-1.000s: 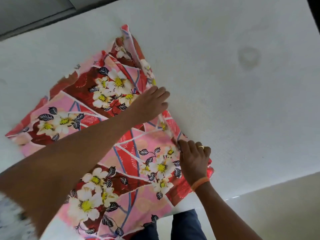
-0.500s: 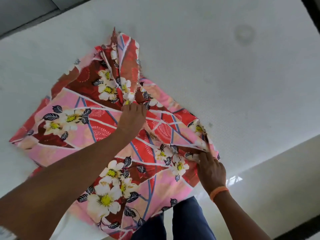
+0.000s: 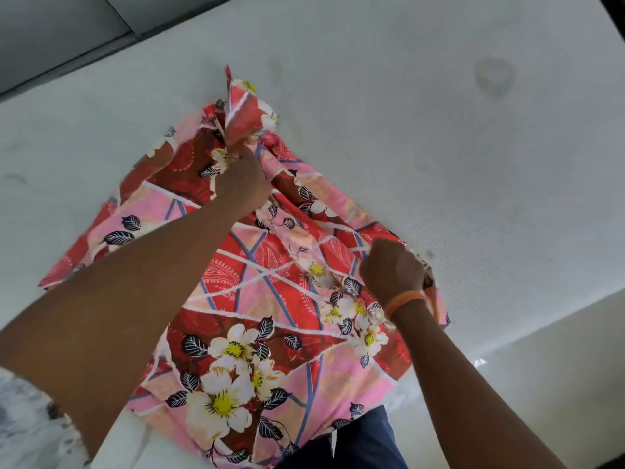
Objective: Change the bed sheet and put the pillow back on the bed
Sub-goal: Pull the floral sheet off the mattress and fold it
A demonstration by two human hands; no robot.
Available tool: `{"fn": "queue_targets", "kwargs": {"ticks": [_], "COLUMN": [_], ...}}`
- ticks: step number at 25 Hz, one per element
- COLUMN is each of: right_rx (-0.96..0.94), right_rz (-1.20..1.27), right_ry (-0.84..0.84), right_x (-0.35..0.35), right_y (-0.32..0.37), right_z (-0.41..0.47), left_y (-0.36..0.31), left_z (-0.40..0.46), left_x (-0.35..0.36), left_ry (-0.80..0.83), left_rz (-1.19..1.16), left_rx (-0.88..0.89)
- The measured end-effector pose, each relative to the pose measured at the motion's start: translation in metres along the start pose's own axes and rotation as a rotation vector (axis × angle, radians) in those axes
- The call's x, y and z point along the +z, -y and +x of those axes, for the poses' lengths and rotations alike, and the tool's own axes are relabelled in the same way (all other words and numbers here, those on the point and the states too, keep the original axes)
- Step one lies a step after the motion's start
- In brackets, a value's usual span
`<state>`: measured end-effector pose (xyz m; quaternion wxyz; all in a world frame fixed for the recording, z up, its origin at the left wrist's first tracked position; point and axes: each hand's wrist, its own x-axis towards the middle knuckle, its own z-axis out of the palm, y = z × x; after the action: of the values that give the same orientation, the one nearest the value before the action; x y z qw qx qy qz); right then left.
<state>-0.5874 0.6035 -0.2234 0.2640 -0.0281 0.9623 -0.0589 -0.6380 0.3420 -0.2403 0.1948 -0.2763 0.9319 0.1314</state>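
A folded bed sheet (image 3: 267,299), pink and red with white flowers, lies on the bare white mattress (image 3: 422,130) near its front edge. My left hand (image 3: 241,184) grips a bunched fold at the sheet's far end, and a corner of cloth stands up beyond the fist. My right hand (image 3: 392,269), with an orange band on the wrist, grips the sheet's right edge. Both fists are closed on cloth and lifted slightly off the mattress. No pillow is in view.
A faint round stain (image 3: 493,76) marks the mattress at the far right. A grey wall or headboard (image 3: 57,32) runs along the back left. Pale floor (image 3: 558,367) lies at the right, and my blue trouser leg (image 3: 365,441) shows below the sheet.
Both hands have closed on the sheet and drawn its top layer up and apart. The left hand went from lying flat to gripping a bunched fold further away.
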Motion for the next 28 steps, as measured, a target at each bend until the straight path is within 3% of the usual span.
{"fn": "queue_targets", "kwargs": {"ticks": [4, 8, 10, 11, 12, 13, 14, 15, 17, 19, 21, 23, 25, 28], "right_rx": [-0.304, -0.408, -0.418, -0.418, -0.420, -0.420, -0.418, -0.422, -0.444, -0.491, -0.508, -0.435, -0.296, -0.065], "right_rz": [0.190, 0.090, 0.080, 0.081, 0.078, 0.068, 0.055, 0.041, 0.035, 0.054, 0.044, 0.001, -0.028, -0.037], "right_ry": [0.068, 0.013, -0.015, -0.018, -0.019, -0.025, -0.029, -0.031, -0.032, -0.064, -0.151, -0.255, -0.295, -0.218], "right_x": [0.029, 0.068, 0.076, 0.078, 0.079, 0.080, 0.080, 0.080, 0.080, 0.078, 0.076, 0.075, 0.074, 0.075], "right_y": [0.061, 0.062, 0.056, 0.056, 0.056, 0.057, 0.059, 0.061, 0.063, 0.057, 0.042, 0.018, -0.013, -0.065], "right_z": [0.034, 0.041, 0.040, 0.040, 0.041, 0.042, 0.044, 0.046, 0.049, 0.048, 0.043, 0.034, 0.021, -0.002], "left_y": [0.007, 0.080, 0.093, 0.093, 0.092, 0.090, 0.084, 0.070, 0.046, 0.031, 0.032, 0.035, 0.035, 0.039], "left_z": [0.030, 0.089, 0.082, 0.074, 0.067, 0.060, 0.056, 0.047, 0.048, 0.053, 0.058, 0.056, 0.037, -0.025], "left_x": [-0.001, 0.021, 0.017, 0.011, 0.008, 0.008, 0.008, 0.004, 0.009, 0.021, 0.037, 0.047, 0.053, 0.078], "left_ry": [-0.131, -0.114, -0.068, -0.093, -0.197, -0.439, -0.675, -0.798, -0.587, -0.301, -0.198, -0.192, -0.237, -0.242], "left_rz": [-0.641, -1.253, -1.321, -1.245, -1.143, -1.051, -0.881, -0.552, 0.019, 0.357, 0.500, 0.536, 0.445, 0.180], "left_rx": [-0.319, -0.849, -0.976, -0.970, -0.935, -0.856, -0.653, -0.342, 0.378, 0.790, 0.858, 0.768, 0.601, 0.357]}}
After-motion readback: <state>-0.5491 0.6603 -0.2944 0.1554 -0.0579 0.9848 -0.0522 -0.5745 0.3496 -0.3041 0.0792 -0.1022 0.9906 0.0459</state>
